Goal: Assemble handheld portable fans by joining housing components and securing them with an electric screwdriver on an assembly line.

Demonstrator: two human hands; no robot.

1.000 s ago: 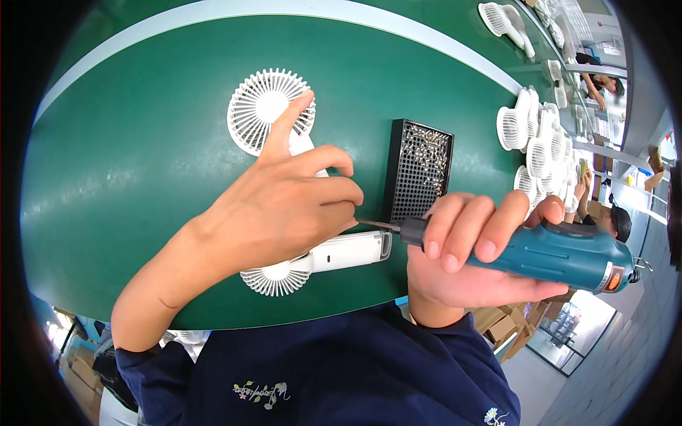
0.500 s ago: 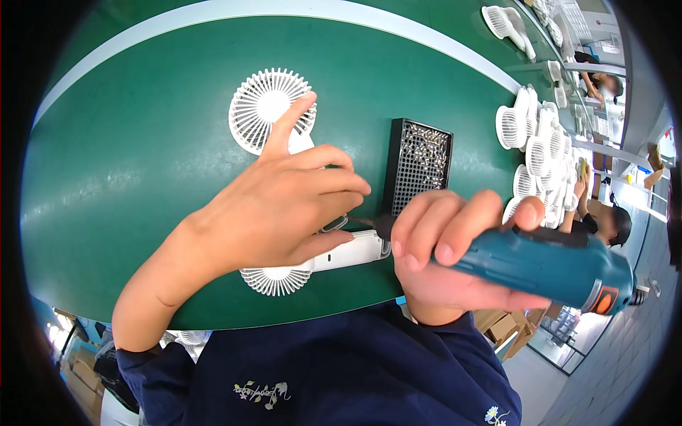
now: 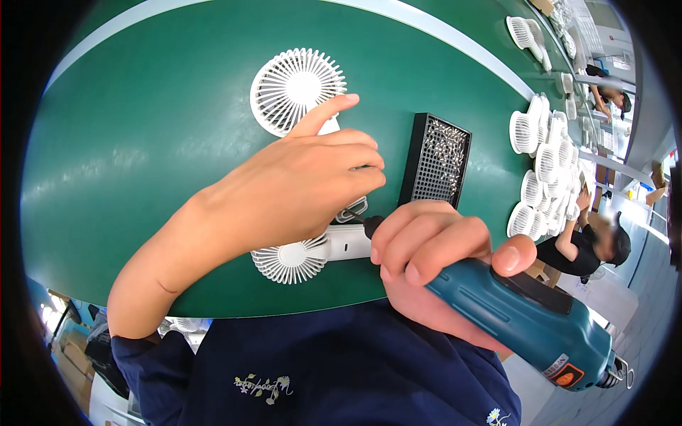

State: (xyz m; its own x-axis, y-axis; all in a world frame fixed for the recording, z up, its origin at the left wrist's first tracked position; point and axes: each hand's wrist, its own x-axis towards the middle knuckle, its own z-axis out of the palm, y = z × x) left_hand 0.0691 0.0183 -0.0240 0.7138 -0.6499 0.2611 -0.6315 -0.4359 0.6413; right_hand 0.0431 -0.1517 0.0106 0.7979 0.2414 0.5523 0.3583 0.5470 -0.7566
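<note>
Teal and black, a plastic electric screwdriver [image 3: 522, 316] sits in the person's right hand [image 3: 440, 263], fingers wrapped closed around it, its thin bit pointing in toward the left hand [image 3: 305, 181]. That hand, half curled with one finger stretched out, lies over a white plastic round-caged fan [image 3: 304, 86] on the glossy green tabletop [image 3: 163, 92]; whether it grips, I can't tell.

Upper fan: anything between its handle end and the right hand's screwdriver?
Nothing visible. The screwdriver points at the handle end beside the left hand; whether its tip touches is unclear. The black tray sits off that line.
</note>
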